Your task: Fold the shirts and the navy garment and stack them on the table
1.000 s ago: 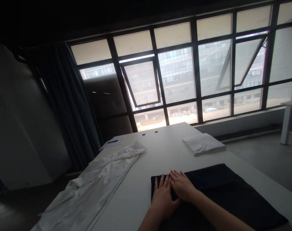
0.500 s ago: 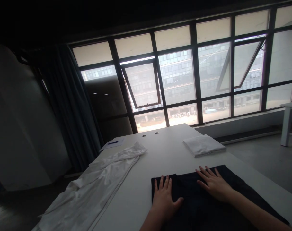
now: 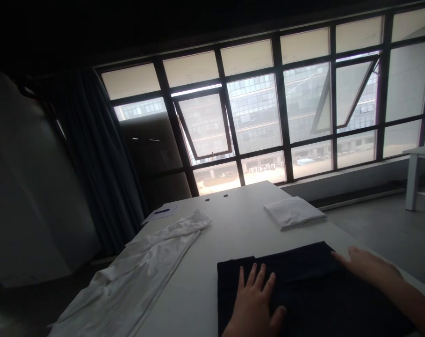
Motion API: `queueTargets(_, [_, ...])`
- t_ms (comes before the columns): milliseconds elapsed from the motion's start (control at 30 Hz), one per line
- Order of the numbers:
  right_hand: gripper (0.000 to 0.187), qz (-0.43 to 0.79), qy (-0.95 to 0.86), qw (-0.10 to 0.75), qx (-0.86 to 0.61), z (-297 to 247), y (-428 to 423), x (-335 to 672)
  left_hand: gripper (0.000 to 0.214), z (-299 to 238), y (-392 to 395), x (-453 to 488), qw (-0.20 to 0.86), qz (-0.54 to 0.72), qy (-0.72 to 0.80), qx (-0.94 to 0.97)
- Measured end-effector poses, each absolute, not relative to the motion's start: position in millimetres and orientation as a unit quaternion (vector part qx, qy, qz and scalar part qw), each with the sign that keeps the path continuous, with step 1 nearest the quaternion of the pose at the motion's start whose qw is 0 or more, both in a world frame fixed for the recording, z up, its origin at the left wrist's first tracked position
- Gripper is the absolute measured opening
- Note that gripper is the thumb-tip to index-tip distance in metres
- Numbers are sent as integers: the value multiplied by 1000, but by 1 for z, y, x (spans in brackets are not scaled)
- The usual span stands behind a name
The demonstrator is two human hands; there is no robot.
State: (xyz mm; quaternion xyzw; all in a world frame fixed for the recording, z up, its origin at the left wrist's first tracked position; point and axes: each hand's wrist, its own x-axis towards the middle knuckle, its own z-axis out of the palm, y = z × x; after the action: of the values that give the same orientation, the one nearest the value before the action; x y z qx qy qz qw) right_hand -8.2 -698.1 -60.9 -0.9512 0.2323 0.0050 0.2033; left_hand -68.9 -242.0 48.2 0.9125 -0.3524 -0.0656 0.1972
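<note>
A dark navy cloth (image 3: 303, 290) lies spread on the white table (image 3: 233, 220) in front of me. My left hand (image 3: 254, 302) rests flat on its left part, palm down, with the fingers spread. At the cloth's right edge is my right hand (image 3: 371, 271), thumb pointing left over the fabric and the other fingers curled at the edge, their tips partly hidden. The cloth lies mostly flat, with a small step in its far edge near the left corner.
A crumpled white garment (image 3: 142, 276) covers the table's left side. Farther back on the right lies a folded white cloth (image 3: 294, 213). A pen (image 3: 162, 211) rests on paper at the far left. Windows (image 3: 254, 112) stand beyond, and another white table (image 3: 412, 180) is at right.
My right hand has gone from lying flat on the cloth to its right edge, the fingers now curled. My left hand has slid slightly right and nearer to me.
</note>
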Motion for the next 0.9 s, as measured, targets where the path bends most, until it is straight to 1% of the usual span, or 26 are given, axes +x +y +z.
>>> queueTargets(33, [65, 35, 244, 207, -947, -56, -692, -10, 77, 44, -247, -71, 203, -91, -353, 909])
queueTargets(100, [64, 51, 248, 205, -945, -49, -679, -12, 80, 33, -254, -73, 207, -124, -346, 907])
queueTargets(233, [57, 56, 225, 179, -956, -46, -664, -15, 80, 21, -259, -72, 208, -129, -332, 911])
queueTargets(333, [56, 38, 205, 154, -966, -51, -663, -16, 79, 22, -257, -73, 212, -125, -332, 911])
queueTargets(467, [47, 1, 183, 155, -971, -56, -660, -17, 77, 24, -256, -75, 216, -119, -335, 909])
queueTargets(567, [50, 4, 180, 163, -970, -55, -654, -19, 64, 22, -256, -74, 218, -103, -322, 916])
queueTargets(633, [53, 4, 162, 148, -976, -54, -650, -21, 60, 19, -256, -73, 219, -98, -318, 917])
queueTargets(767, [47, -16, 114, 117, -986, -56, -646, -23, 62, 16, -254, -71, 217, -104, -322, 916])
queueTargets(900, [49, -18, 88, 154, -984, -56, -646, -22, 64, 16, -253, -69, 211, -111, -319, 917])
